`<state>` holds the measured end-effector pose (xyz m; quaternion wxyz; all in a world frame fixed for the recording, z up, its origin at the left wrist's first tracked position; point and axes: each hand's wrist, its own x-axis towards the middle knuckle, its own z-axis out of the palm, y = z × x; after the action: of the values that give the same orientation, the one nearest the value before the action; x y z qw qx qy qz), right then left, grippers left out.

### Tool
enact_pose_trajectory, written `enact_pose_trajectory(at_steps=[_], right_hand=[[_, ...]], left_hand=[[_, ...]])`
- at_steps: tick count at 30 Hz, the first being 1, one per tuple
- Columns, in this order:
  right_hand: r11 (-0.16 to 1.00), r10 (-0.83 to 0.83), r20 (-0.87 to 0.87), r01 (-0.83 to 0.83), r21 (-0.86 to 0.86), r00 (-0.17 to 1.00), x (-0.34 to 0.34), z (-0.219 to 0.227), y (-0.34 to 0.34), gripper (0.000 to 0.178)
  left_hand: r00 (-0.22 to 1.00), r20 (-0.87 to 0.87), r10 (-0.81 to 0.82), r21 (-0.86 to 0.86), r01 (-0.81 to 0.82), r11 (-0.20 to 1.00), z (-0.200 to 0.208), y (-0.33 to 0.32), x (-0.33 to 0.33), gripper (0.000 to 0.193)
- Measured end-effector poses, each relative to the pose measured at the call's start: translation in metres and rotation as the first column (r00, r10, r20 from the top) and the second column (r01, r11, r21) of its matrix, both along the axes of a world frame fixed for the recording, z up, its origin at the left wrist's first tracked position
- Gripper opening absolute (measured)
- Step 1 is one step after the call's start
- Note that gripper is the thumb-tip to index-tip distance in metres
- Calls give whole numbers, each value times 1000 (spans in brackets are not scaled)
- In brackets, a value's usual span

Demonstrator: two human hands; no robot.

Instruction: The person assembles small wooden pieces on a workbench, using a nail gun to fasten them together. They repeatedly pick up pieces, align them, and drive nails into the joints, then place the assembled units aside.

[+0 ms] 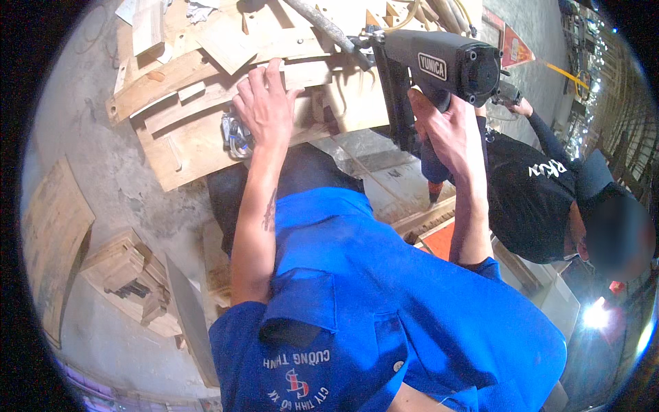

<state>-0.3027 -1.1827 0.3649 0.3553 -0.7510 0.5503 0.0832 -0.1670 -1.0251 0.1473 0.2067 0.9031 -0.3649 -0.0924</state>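
My right hand (449, 130) is wrapped round the handle of a black nail gun (439, 65), whose nose stands over the right part of the wooden bench top (206, 151). My left hand (266, 110) lies with fingers spread on a pale wooden strip (309, 74) along the bench. Beside its wrist sits a small clear and blue item (237, 137) that I cannot make out. Flat wooden pieces lie beyond the left hand, among them a squarish panel (230, 44) and a longer curved board (154, 82).
A grey hose (319, 24) runs down to the gun. At right, close by, a co-worker in a black shirt (528, 185) holds a tool (506, 93). Stacked wooden parts (134, 278) and a large curved panel (55, 247) stand on the left floor. A bright lamp (597, 314) shines lower right.
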Motion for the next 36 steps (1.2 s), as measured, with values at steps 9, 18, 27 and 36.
enact_pose_trajectory(at_steps=[9, 18, 27, 36], right_hand=[[998, 25, 37, -23, -52, 999, -27, 31, 36, 13], [935, 345, 129, -352, 33, 930, 5, -79, 40, 30], [976, 164, 245, -194, 102, 956, 21, -95, 38, 32], [959, 258, 241, -278, 51, 936, 22, -101, 37, 32]], left_hand=[[999, 43, 3, -63, 0, 998, -20, 7, 4, 84], [995, -54, 86, -36, -88, 995, -34, 6, 0, 74], [995, -15, 102, -102, -103, 989, -33, 4, -4, 44], [994, 54, 92, -46, -89, 995, -41, 6, -3, 49]])
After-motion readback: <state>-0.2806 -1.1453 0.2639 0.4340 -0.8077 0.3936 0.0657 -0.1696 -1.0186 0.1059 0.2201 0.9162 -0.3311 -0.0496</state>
